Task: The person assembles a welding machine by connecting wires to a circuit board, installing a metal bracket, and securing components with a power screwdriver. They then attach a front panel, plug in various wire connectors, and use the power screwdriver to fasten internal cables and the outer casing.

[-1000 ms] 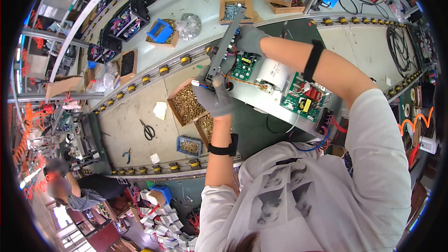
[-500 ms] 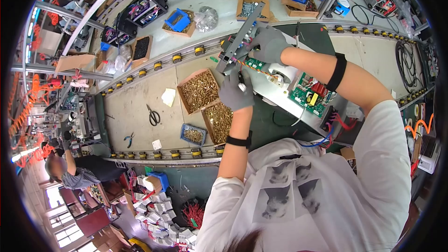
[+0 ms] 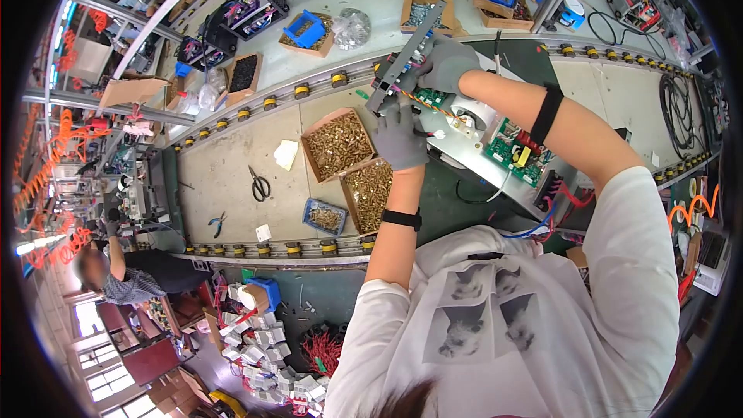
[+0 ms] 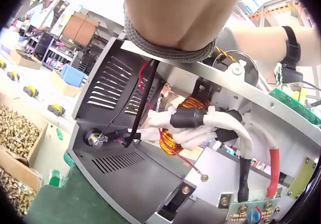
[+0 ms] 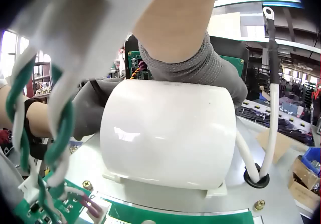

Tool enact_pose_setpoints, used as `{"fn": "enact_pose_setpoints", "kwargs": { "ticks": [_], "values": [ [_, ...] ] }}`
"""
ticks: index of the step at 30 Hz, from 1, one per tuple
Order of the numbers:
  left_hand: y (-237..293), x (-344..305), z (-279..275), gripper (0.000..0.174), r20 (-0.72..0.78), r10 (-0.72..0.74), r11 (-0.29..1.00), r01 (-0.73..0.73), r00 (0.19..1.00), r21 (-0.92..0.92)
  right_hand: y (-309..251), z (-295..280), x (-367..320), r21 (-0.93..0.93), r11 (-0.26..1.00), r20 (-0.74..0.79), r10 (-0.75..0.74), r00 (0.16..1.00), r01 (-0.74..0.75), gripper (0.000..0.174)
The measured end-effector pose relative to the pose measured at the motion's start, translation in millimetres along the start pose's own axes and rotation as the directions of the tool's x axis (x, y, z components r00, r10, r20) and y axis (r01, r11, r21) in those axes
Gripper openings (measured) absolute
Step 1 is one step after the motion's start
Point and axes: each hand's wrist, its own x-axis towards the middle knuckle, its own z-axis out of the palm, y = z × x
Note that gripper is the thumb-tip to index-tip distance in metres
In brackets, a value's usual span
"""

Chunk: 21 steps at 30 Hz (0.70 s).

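Note:
A grey metal panel [image 3: 406, 54] stands slanted at the left end of a metal chassis [image 3: 464, 151]. At its lower end is my gloved left hand [image 3: 400, 139], fingers reaching up to it. A dark wire with a white connector [image 3: 439, 134] shows beside that hand. My gloved right hand [image 3: 451, 64] reaches behind the panel, over a white cylinder [image 5: 168, 133]; its fingertips are hidden, so I cannot tell what they hold. In the left wrist view, the vented inner face [image 4: 113, 86], a copper coil [image 4: 173, 141] and thick white cables [image 4: 228, 121] appear inside the chassis.
Boxes of brass fasteners [image 3: 337, 145] and a small blue tray [image 3: 325, 217] lie left of the chassis, with scissors [image 3: 259, 185] and pliers [image 3: 218, 224] farther left. A roller rail [image 3: 302, 91] runs behind. Another person [image 3: 131, 282] is at far left.
My left hand has turned from gripping near the panel's lower end to reaching up at it, and the wire connector now shows on its right side. The view has shifted, showing everything further right.

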Motion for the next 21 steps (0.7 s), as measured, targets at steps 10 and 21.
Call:
{"fn": "enact_pose_setpoints", "kwargs": {
  "ticks": [10,21],
  "values": [
    [14.7,38.7,-20.9,0.040,0.521,-0.120,0.955,-0.046,0.845,0.293,11.2,5.2,-1.1,0.012,0.994,0.071,-0.109,0.991,0.109,0.042],
    [-12.4,-23.1,-29.5,0.017,0.093,-0.125,0.788,0.156,0.988,-0.596,0.9,-15.0,-59.3,-0.255,0.821,0.083,-0.507,0.858,0.510,0.043]
  ]
}}
